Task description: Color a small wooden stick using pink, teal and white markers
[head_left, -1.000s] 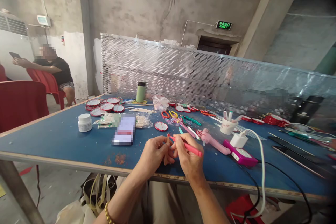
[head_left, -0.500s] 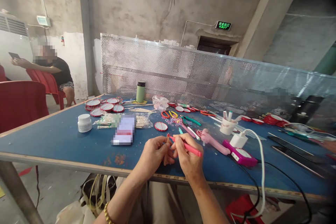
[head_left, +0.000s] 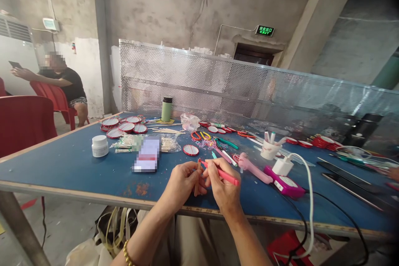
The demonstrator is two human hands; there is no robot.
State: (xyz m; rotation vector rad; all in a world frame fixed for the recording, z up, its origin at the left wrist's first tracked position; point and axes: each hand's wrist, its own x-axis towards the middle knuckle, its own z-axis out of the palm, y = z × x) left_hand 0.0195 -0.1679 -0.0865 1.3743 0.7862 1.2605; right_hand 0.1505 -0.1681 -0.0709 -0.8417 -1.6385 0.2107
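Head view: my left hand (head_left: 183,183) pinches a thin wooden stick (head_left: 196,185) upright above the near edge of the surface (head_left: 62,170), and my right hand (head_left: 226,183) grips a pink-red marker (head_left: 229,177), its tip at the stick's reddened upper end. The surface is blue, edged with a pale strip and scattered with specks; a rusty stain (head_left: 142,189) lies left of my hands. Beyond it are a blurred-out phone (head_left: 147,156), a bag of wooden sticks (head_left: 171,143) and a white jar (head_left: 100,146). Red-rimmed discs (head_left: 126,127) pile up near a green bottle (head_left: 166,110). On my right, a cup (head_left: 269,150) holds pens, near a purple box (head_left: 289,186) with a white plug (head_left: 283,167) on it. Along the far side runs a perforated metal panel (head_left: 187,79); behind that rises a bare grey wall (head_left: 156,4) with a lit green exit sign (head_left: 264,30). Off to the left, a person (head_left: 70,85) sits on a red chair (head_left: 51,94), holding up a dark device (head_left: 15,65).
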